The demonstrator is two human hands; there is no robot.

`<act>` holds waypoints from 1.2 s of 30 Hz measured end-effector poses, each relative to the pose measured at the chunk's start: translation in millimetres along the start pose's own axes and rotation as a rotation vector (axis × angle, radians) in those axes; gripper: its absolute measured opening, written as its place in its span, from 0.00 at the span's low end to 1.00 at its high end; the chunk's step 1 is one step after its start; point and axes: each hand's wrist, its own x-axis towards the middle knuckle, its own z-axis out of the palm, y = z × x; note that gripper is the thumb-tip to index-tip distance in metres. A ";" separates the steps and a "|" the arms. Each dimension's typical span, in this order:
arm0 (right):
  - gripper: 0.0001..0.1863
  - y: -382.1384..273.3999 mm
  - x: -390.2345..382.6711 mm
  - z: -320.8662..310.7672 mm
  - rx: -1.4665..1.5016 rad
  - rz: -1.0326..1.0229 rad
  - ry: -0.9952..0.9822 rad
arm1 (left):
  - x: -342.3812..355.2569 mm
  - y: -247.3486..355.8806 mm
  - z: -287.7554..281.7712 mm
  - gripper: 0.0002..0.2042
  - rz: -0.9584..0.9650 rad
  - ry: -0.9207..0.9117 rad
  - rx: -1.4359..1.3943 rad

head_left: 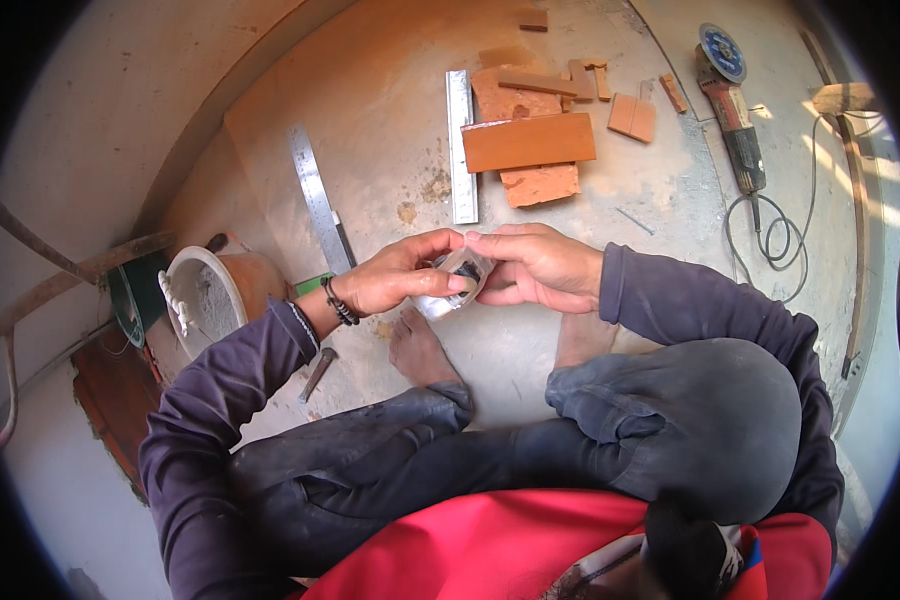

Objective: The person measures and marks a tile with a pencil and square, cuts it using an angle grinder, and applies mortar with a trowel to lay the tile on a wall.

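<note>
Above my bare feet, both hands come together around a small clear plastic bag (437, 306) with something dark inside that I cannot make out. My left hand (395, 278) is closed on the bag, its thumb lying across the front. On the other side, my right hand (545, 268) pinches the bag's upper edge, fingers curled behind it. Just beyond the hands, on the floor, lie an aluminium bar (462, 150) and an orange-brown tile (530, 142) resting on rough bricks (540, 186).
An angle grinder (738, 135) with a blue disc lies at the right, its cable (785, 240) looped beside it. Cut tile pieces (632, 117) sit near the bricks. Left are a metal square (315, 195), a bucket (255, 290) and a short dark tool (317, 375).
</note>
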 end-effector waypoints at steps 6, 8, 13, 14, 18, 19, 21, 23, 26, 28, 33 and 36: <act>0.22 14.0 3.0 -23.4 -0.140 0.061 0.127 | 5.3 7.9 -19.4 0.33 -0.104 -0.122 0.042; 0.19 14.5 2.7 -35.0 -0.162 -0.017 0.163 | 8.7 6.5 -33.5 0.35 -0.103 -0.167 0.056; 0.14 6.5 -3.6 -67.4 -0.152 -0.195 0.401 | 18.5 20.7 -72.2 0.37 -0.247 -0.253 0.256; 0.14 5.0 -2.7 -75.8 -0.145 -0.225 0.435 | 22.0 19.7 -80.3 0.36 -0.266 -0.276 0.297; 0.14 -1.2 2.1 -87.1 -0.219 -0.233 0.536 | 36.8 18.8 -109.9 0.36 -0.306 -0.251 0.400; 0.13 -1.6 2.6 -85.7 -0.229 -0.231 0.576 | 39.2 27.9 -109.4 0.37 -0.341 -0.250 0.353; 0.13 -4.6 5.5 -79.2 -0.254 -0.233 0.650 | 45.5 36.1 -114.4 0.37 -0.363 -0.254 0.401; 0.13 -6.4 4.2 -82.6 -0.231 -0.256 0.693 | 57.4 41.3 -120.7 0.38 -0.377 -0.267 0.449; 0.13 -7.7 4.3 -85.4 -0.238 -0.263 0.733 | 65.3 38.9 -129.1 0.38 -0.396 -0.258 0.474; 0.13 -7.0 5.3 -84.4 -0.245 -0.257 0.755 | 67.0 39.3 -130.8 0.37 -0.382 -0.270 0.485; 0.14 -6.5 6.8 -82.1 -0.269 -0.245 0.793 | 81.3 35.8 -127.5 0.28 -0.343 -0.239 0.601; 0.14 -5.5 8.5 -83.0 -0.301 -0.248 0.784 | 86.6 31.2 -125.9 0.21 -0.378 -0.144 0.616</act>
